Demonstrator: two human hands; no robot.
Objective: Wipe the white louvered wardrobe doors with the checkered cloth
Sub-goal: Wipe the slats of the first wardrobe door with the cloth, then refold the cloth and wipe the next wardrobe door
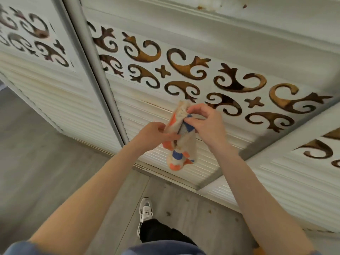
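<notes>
The bunched cream cloth with orange and blue checks (179, 137) hangs at frame centre, in front of the white louvered wardrobe door (211, 144). The left hand (154, 135) grips its middle; the right hand (204, 122) pinches the top. Brown scroll cut-outs (184, 65) band the door above; a white sneaker (145, 210) stands on grey floor (36, 162) below.

Left grip (155, 134): fingers curled round the cloth (181, 146), forearm pointing toward 1 o'clock.
Right grip (207, 124): pinches the cloth's top, forearm pointing toward 11 o'clock.
</notes>
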